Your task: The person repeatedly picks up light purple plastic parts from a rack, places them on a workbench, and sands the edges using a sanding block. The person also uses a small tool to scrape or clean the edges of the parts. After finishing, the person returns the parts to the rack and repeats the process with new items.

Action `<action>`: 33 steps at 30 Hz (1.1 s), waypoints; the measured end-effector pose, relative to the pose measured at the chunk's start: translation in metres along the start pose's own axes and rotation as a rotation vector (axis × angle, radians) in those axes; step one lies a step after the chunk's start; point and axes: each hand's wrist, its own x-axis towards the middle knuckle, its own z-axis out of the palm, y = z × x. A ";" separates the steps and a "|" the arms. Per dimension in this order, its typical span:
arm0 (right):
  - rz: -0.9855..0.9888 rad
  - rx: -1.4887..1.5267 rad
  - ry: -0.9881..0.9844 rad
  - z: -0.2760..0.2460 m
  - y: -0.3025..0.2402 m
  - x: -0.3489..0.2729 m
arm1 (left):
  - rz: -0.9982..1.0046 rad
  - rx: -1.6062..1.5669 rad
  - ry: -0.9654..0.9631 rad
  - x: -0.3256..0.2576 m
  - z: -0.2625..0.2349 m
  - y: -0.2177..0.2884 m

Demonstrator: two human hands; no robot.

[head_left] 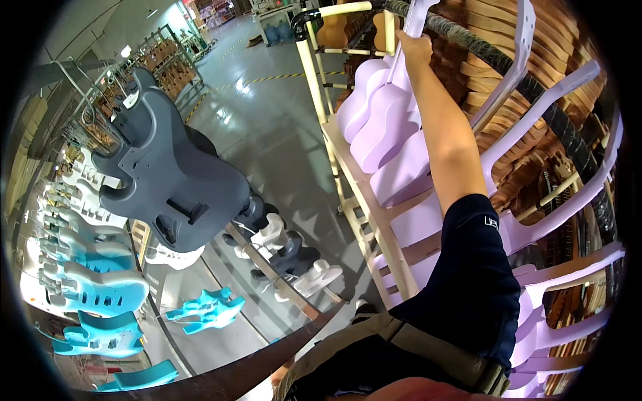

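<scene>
My right arm, in a dark short sleeve, reaches up and away across a rack. My right hand (416, 51) is closed around the neck of a small lilac guitar (416, 19), near the far end of the rack. Below the hand stand several more lilac guitar bodies (382, 130), side by side with waisted, unstrung shapes. Other lilac necks (528, 110) slant up to the right of my arm. My left hand does not show; a small skin-toned patch at the lower edge is too little to identify.
Pale rack rails (314, 80) frame the lilac guitars, with a black-wrapped bar (495, 57) along the right. Brown wooden parts (515, 73) are stacked behind. At left hang a dark grey electric guitar body (177, 164) and several turquoise bodies (100, 291). Grey floor (267, 107) lies between.
</scene>
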 end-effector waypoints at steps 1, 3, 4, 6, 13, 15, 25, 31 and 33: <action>-0.002 -0.012 0.060 -0.002 -0.010 -0.010 | -0.004 0.004 0.002 0.001 -0.004 -0.001; -0.030 -0.047 0.159 -0.005 -0.016 -0.023 | -0.006 0.001 0.001 0.001 -0.001 -0.002; -0.054 -0.061 0.198 -0.006 -0.018 -0.029 | -0.012 0.002 0.001 0.002 -0.001 -0.003; -0.043 -0.088 0.275 -0.009 -0.022 -0.039 | -0.014 0.002 0.004 0.001 0.001 -0.004; -0.201 -0.138 0.676 0.008 -0.017 -0.045 | -0.009 0.001 0.000 0.007 0.006 -0.008; -0.287 -0.214 0.665 0.010 -0.011 -0.045 | -0.016 0.014 0.001 0.010 0.003 -0.011; -0.684 -0.644 0.576 0.019 0.012 -0.050 | -0.015 0.022 0.004 0.018 0.001 -0.016; -0.807 -0.914 0.766 -0.005 -0.034 -0.010 | -0.021 0.024 0.004 0.014 0.000 -0.018; -0.923 -0.219 0.454 -0.028 -0.051 0.005 | -0.018 0.021 0.003 0.013 0.002 -0.018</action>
